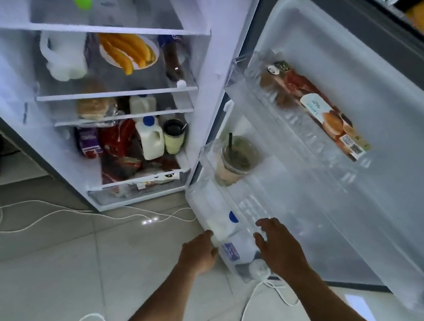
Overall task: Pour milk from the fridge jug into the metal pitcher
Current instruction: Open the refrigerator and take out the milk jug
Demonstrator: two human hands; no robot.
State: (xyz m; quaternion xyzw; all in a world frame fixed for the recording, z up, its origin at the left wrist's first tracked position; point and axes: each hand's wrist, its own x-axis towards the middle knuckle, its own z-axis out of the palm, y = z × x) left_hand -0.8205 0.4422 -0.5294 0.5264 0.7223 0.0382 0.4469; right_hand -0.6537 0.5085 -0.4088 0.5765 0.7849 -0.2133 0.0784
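The fridge stands open and its door swings out to the right. In the lowest door bin (201, 195) a white milk jug (226, 228) with a blue cap stands low behind the clear plastic. My left hand (198, 253) touches the outer left face of that bin beside the jug, fingers spread. My right hand (277, 247) reaches into the bin on the jug's right, fingers apart; I cannot tell whether it touches the jug. Neither hand holds anything. No metal pitcher is in view.
Two more blue-capped milk jugs (151, 140) stand on the fridge's lower shelves, next to a tumbler (174, 136). An iced drink cup (234, 159) sits in the middle door bin and a bun packet (315, 105) higher up. White cables (54, 216) trail across the tiled floor.
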